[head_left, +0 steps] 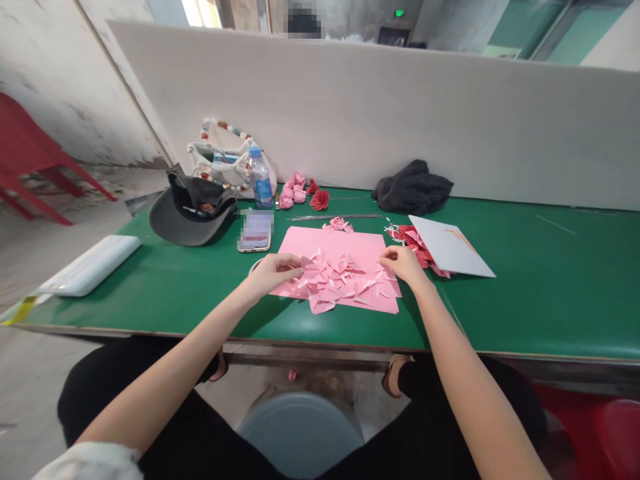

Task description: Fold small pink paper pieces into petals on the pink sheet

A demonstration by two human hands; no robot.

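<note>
Pink paper sheets [365, 241] lie in a stack on the green table. A loose heap of cut pink paper pieces [340, 277], several with white strips on them, covers the front part of the stack. My left hand [275, 273] is at the heap's left edge, its thumb and fingertips closed on a pink paper piece [309, 265]. At the right edge of the sheets my right hand [403, 262] has thumb and finger pinched together. What is between those fingertips is too small to make out. A folded pink paper cluster [339, 225] sits at the sheets' back edge.
Red paper pieces [417, 243] lie partly under a white board [453, 247] at right. Behind are a black cloth [414, 188], red paper flower [319, 199], pink flowers [293, 192] and bottle [260, 180]. A phone [256, 230], cap [193, 212] and white device [95, 265] stand left.
</note>
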